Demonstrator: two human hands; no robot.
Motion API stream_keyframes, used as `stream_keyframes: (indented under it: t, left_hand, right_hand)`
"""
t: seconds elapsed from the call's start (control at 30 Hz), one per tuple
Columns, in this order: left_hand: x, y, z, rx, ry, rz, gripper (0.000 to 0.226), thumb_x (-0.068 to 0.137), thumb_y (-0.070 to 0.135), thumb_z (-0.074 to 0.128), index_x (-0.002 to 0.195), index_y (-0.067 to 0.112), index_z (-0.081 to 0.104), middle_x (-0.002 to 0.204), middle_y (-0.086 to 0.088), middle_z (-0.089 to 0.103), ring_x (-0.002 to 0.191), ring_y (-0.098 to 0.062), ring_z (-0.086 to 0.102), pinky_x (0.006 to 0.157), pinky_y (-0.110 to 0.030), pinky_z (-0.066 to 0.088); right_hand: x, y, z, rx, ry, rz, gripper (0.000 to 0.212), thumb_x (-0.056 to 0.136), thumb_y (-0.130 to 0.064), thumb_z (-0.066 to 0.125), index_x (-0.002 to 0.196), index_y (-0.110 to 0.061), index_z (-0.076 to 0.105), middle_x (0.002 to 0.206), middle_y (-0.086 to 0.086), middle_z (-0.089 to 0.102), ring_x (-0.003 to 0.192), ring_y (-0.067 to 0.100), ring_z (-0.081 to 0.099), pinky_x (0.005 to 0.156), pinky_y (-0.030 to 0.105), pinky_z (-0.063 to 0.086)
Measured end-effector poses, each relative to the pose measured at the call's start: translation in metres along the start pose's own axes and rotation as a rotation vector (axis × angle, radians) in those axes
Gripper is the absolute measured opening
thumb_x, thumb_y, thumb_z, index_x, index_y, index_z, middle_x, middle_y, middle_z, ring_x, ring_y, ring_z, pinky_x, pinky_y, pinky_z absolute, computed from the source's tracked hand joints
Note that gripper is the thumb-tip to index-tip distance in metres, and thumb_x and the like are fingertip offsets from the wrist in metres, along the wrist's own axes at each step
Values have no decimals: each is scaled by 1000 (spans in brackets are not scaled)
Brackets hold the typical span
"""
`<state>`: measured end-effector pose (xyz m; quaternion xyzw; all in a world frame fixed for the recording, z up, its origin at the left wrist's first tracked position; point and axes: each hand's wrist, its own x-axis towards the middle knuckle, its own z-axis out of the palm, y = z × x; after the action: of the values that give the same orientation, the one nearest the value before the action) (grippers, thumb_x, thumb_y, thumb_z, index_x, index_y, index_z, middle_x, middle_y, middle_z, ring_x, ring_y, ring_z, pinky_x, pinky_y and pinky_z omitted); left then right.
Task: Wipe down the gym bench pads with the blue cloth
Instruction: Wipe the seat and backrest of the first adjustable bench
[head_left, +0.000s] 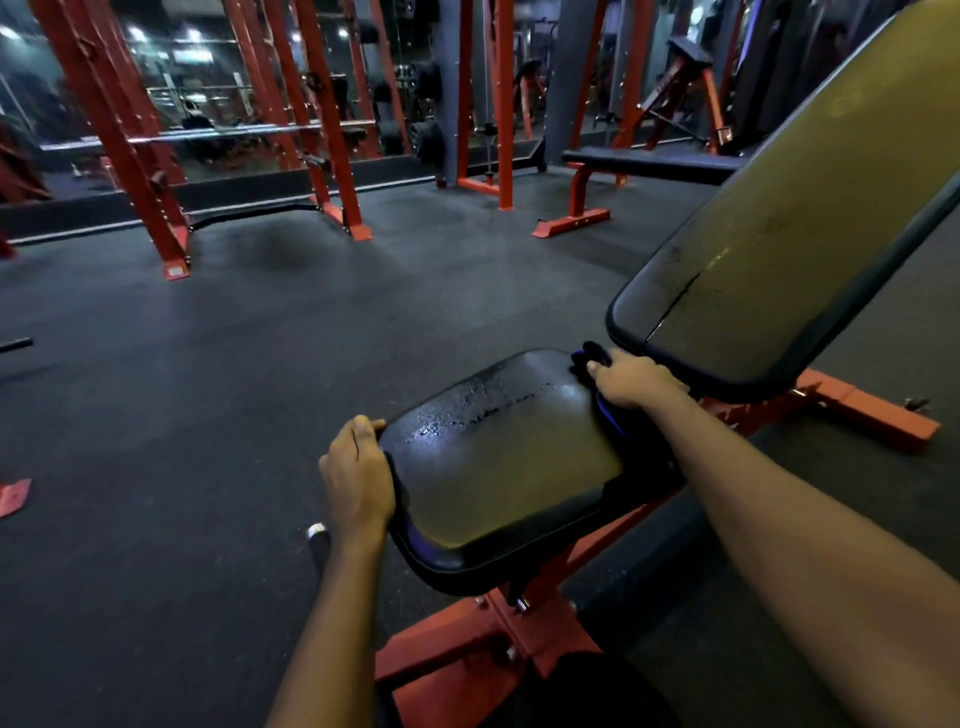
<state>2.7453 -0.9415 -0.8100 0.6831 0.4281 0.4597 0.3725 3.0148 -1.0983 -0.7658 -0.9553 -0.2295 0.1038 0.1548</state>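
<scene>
Both hands are on the seat pad (498, 467), with the cloth (586, 358) at its far right corner.
The right hand (631, 382) is clenched round the bunched dark-blue cloth and presses it on the seat pad's far right corner, just below the tilted back pad (779, 234). The left hand (358, 478) curls over the seat pad's left edge and grips it. The seat pad is black, smooth and round-cornered, with a wet sheen and a streak of droplets across its far half. The back pad is long and matte, with a dark split near its lower end. A narrow gap parts the two pads. The red steel frame (519, 639) carries both. Open dark speckled floor (260, 364) lies to the left. A red rack (104, 130) and a flat bench (649, 161) stand far off.
</scene>
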Motion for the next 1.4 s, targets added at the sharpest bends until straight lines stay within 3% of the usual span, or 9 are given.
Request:
stream_keyframes:
  t: [0.2, 0.4, 0.57, 0.7, 0.87, 1.0, 1.2, 1.33, 1.4]
  left_hand:
    - [6, -6, 5, -96, 18, -14, 37, 104, 18, 37, 99, 6, 72, 96, -9, 69, 91, -22, 58, 78, -29, 38]
    - [9, -9, 5, -151, -24, -25, 35, 105, 17, 36, 97, 8, 68, 83, 1, 62, 83, -18, 55, 68, -25, 35]
    - [10, -11, 6, -206, -37, -41, 33, 105, 18, 36, 94, 9, 66, 78, 7, 60, 74, -3, 54, 62, -16, 38]
    - [10, -8, 6, -234, -77, -49, 31, 105, 17, 36, 91, 10, 62, 77, 4, 58, 72, -1, 52, 59, -8, 36]
    - [11, -7, 2, -289, -82, -72, 31, 105, 15, 36, 91, 5, 62, 74, 4, 56, 67, 8, 51, 56, -7, 36]
    - [7, -2, -4, -317, -96, -84, 29, 105, 11, 36, 91, 6, 61, 70, 9, 52, 63, 17, 50, 54, -5, 35]
    - [7, -5, -6, -327, -101, -80, 31, 106, 12, 35, 94, 4, 62, 64, 6, 49, 60, 12, 51, 51, -9, 36]
    - [12, -10, -4, -315, -111, -118, 32, 106, 15, 34, 101, 3, 63, 74, -2, 55, 78, -12, 54, 55, -12, 31]
    - [12, -9, -6, -306, -134, -98, 30, 106, 14, 34, 99, 3, 61, 69, 4, 50, 76, -1, 54, 56, -8, 34]
  right_hand:
    - [-14, 6, 1, 18, -5, -208, 48, 103, -53, 33, 147, -35, 36, 155, 1, 40, 137, 31, 43, 109, 44, 36]
    - [30, -16, 4, 31, 1, -10, 52, 103, -48, 34, 150, -25, 37, 154, 16, 40, 138, 39, 40, 112, 44, 34]
    - [24, -35, 5, 6, -15, -146, 48, 104, -51, 32, 149, -35, 35, 155, 6, 41, 139, 33, 40, 112, 41, 31]
    - [12, -22, 1, 118, -69, -201, 49, 106, -42, 38, 152, -26, 35, 155, -1, 39, 143, 23, 36, 112, 29, 25]
    - [45, -65, 7, 56, -70, -87, 51, 105, -46, 34, 151, -24, 37, 156, 8, 38, 142, 30, 37, 114, 37, 27]
    - [23, -64, 11, 35, -64, -211, 50, 104, -47, 37, 152, -32, 34, 158, 0, 35, 144, 24, 34, 117, 35, 23]
    - [21, -65, 8, 120, -80, -140, 47, 107, -39, 35, 152, -27, 34, 154, 4, 40, 140, 25, 38, 109, 29, 27]
    - [36, -96, 15, -27, -62, -91, 52, 104, -50, 32, 153, -31, 32, 160, 0, 32, 145, 25, 32, 118, 38, 24]
    - [28, -97, 22, -68, -64, -192, 51, 104, -48, 36, 151, -32, 35, 159, -6, 32, 147, 20, 30, 120, 41, 21]
